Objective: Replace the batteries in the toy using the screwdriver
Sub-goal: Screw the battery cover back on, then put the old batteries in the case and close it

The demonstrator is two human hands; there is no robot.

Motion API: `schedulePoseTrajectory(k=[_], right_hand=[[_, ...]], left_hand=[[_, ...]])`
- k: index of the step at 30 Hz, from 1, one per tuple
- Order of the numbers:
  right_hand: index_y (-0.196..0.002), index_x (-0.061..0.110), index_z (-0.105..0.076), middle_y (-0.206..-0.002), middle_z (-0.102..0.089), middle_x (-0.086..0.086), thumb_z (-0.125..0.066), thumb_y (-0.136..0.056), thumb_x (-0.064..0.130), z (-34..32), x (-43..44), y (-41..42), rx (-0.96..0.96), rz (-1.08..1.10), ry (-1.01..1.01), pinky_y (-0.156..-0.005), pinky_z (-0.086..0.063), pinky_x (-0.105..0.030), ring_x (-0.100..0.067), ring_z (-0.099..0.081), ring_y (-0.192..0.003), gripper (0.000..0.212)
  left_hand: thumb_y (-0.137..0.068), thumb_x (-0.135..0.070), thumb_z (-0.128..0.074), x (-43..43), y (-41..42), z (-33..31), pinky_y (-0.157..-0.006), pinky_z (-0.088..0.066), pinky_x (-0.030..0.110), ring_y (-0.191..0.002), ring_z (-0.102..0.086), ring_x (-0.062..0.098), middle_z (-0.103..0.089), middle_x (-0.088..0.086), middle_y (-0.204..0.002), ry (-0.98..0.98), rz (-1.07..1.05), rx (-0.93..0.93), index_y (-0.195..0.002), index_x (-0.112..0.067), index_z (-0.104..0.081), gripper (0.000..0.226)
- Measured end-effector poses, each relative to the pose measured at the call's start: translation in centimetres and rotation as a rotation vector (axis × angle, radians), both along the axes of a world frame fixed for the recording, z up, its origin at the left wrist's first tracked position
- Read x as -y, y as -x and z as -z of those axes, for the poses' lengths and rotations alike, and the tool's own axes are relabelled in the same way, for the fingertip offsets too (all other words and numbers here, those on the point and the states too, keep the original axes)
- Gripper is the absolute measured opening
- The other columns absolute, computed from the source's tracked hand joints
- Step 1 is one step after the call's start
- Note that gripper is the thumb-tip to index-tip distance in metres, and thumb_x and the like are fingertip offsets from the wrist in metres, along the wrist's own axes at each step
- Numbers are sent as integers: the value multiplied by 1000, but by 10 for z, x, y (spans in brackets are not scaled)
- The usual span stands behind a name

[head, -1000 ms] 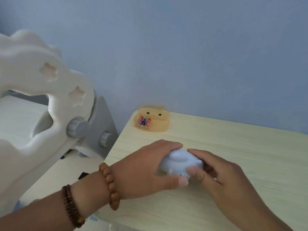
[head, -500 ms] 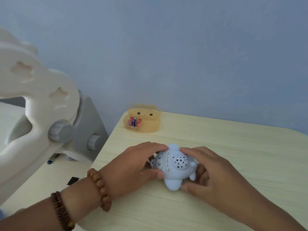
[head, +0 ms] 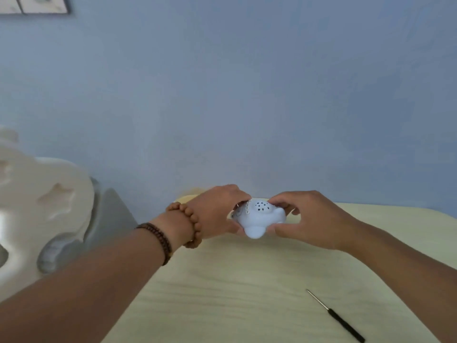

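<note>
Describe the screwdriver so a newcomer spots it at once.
Take the pale wooden table under the blue wall. On its near right part, nearer the camera than the right hand holding the blue toy, lies the screwdriver. It alone is thin and dark: black handle, slim metal shaft, touched by nothing.

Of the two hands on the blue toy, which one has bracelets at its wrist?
The left hand: two bead bracelets circle its wrist, one light, one dark. The right hand, also gripping the toy, has a bare wrist.
</note>
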State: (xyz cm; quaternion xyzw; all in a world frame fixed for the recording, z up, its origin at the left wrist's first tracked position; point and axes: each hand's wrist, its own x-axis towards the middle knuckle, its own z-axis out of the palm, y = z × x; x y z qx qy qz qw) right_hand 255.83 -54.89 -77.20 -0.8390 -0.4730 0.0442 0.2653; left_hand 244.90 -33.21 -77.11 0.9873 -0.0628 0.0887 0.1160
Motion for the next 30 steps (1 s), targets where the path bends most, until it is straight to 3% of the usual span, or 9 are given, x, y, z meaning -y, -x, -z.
schedulePoseTrajectory(k=[7, 13, 18, 21, 25, 27, 30], right_hand=[[-111, 35, -69, -105, -72, 19, -78, -73, 46, 21, -6, -24, -43, 14, -16, -91, -56, -34, 0, -66, -98, 41], [-117, 35, -67, -108, -70, 22, -82, -80, 33, 34, -7, -27, -91, 28, -51, -90, -54, -25, 3, -64, -98, 39], [-130, 34, -58, -121, -57, 18, -81, -77, 45, 28, -10, -29, -63, 20, 88, -98, -53, -33, -1, -59, -108, 58], [-140, 32, -51, -133, -48, 20, -73, -79, 56, 13, -12, -25, -25, 9, 147, -104, -47, -32, 0, -53, -118, 68], [-134, 29, -59, -136, -53, 14, -62, -90, 52, -14, -43, -11, 154, 9, 12, -109, -42, -33, -6, -50, -126, 49], [-132, 29, -60, -136, -56, 10, -59, -95, 47, -21, -70, 1, 195, -9, 14, -106, -45, -36, -11, -52, -126, 42], [-135, 30, -58, -139, -55, 4, -55, -98, 41, -18, -111, 14, 223, -48, 188, -106, -46, -43, -19, -52, -129, 38]], left_hand=[[-71, -36, -82, -7, -26, 18, -90, -47, 37, -99, -58, 18, -64, 0, -106, 18, -28, -2, -116, -16, -64, 52], [-70, -42, -83, -17, -28, 39, -94, -40, 27, -107, -51, 12, -59, -11, -119, 98, -62, 55, -135, -25, -51, 74], [-65, -45, -86, -29, -5, 30, -100, -34, 22, -120, -43, 6, -46, -17, -127, 208, -81, 103, -144, -30, -38, 94], [-63, -46, -87, -57, 26, 21, -110, -34, 30, -130, -38, 8, -38, -14, -137, 258, -225, 178, -146, -32, -33, 100], [-49, -56, -89, -91, 63, 28, -112, -36, 37, -135, -35, 12, -26, -5, -149, 531, -491, 98, -150, -30, -21, 124], [-43, -61, -89, -97, 75, 39, -108, -42, 38, -132, -38, 14, -29, -3, -148, 573, -503, 19, -141, -36, -27, 118], [-45, -62, -86, -95, 86, 53, -99, -50, 38, -123, -47, 9, -42, -9, -133, 481, -456, -15, -111, -48, -43, 80]])
